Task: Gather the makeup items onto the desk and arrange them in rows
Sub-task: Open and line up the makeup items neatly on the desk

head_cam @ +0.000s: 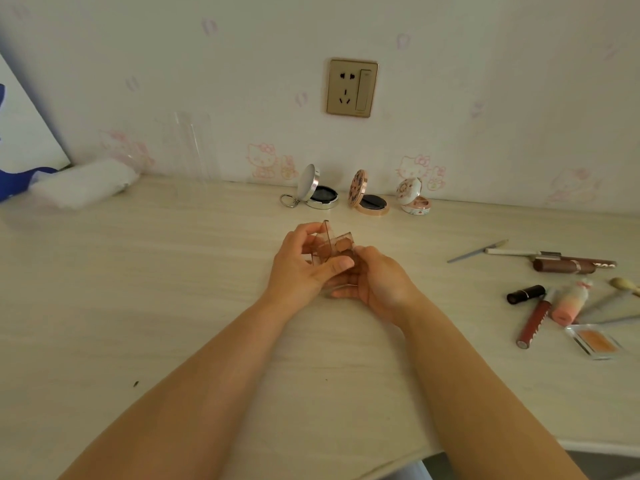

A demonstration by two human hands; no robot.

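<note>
Over at the far left of the desk (138,306) a white bundle (83,183) lies against the wall, with a clear plastic stand (194,150) just beside it. Moving along the back edge, there's the one row made so far: three open compacts side by side, silver compact (317,188), pink-gold compact (369,195), small white compact (414,197), lids propped up towards the wall.

Centre stage now: both hands hold a clear eyeshadow palette (332,245) above the middle of the desk. The left hand (301,265) has its fingers curled round the lid side, thumb pressed across the front; the right hand (377,282) cups the base from below, fingers wrapped under it. The lid looks part open.

Off to the right, the loose heap waits, unsorted by my reckoning: a thin grey tool (476,251), a white pencil (512,252), a brown tube (571,265), one black lipstick (525,294), one red lip gloss (533,322), a pink brush (571,303), a blush pan (595,341), plus two or three more brush handles at the frame edge, too cut off to count surely.

So: everything seems gathered, one row set, most of the arranging left.
</note>
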